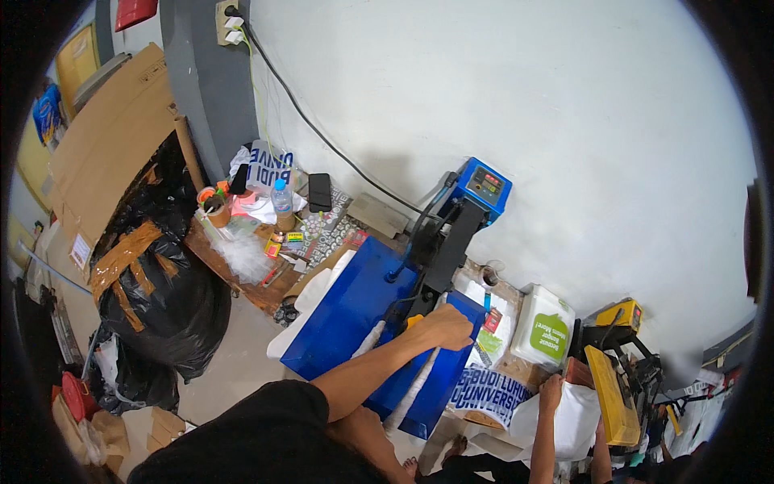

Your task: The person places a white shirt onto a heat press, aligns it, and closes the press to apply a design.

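Note:
A blue heat press (347, 315) stands before me, its digital control box (484, 187) at the far end. My left arm reaches across it, and my left hand (445, 326) is closed at the upper end of a white-wrapped handle bar (413, 391). A second white-wrapped bar (370, 339) lies to the left of it, and a small yellow part shows beside my fingers. My right forearm (372, 442) comes up from the lower edge. The right hand is mostly hidden under my left forearm, so its fingers do not show.
At right, a co-worker's hands (551, 394) handle white cloth (576, 419) beside a yellow-topped machine (611, 395). A white-green package (544, 327) and printed sheets (488, 395) lie nearby. Left are a cluttered low table (270, 294), a bottle (282, 202), a phone (320, 192) and black bags (173, 306).

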A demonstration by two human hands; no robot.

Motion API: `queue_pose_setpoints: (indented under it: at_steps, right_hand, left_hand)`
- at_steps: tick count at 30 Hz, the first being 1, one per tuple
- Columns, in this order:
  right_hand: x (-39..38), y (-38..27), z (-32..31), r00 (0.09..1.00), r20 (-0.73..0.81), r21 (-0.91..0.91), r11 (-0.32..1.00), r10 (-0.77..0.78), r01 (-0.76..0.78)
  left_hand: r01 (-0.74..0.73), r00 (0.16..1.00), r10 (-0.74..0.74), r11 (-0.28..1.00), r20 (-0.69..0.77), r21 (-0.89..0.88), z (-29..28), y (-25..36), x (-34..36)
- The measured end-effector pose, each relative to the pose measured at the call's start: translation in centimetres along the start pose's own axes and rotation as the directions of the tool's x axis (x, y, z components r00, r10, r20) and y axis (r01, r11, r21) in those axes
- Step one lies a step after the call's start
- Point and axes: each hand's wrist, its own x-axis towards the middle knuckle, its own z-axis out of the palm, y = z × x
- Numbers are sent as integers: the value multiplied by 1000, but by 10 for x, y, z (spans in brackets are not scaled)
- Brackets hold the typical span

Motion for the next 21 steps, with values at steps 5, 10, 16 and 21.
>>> queue_pose_setpoints:
  at_steps: [5,10,16,21]
  right_hand:
    - [0,2,3,995,94,-96,995,20,-11]
    - [-18,-17,-12,998,8,-113,992,-55,55]
    - [-44,-29,-21,953,-138,-212,948,-269,237]
    - [-75,-31,10,811,-521,-379,924,-265,58]
  left_hand:
    - [2,1000,-2,1000,-22,-23,-4,0,-3]
    - [39,999,-40,998,26,45,-21,10,4]
    - [47,999,-38,939,35,-340,-57,20,-1]
    - [-426,850,-8,578,-527,-696,-153,98,-127]
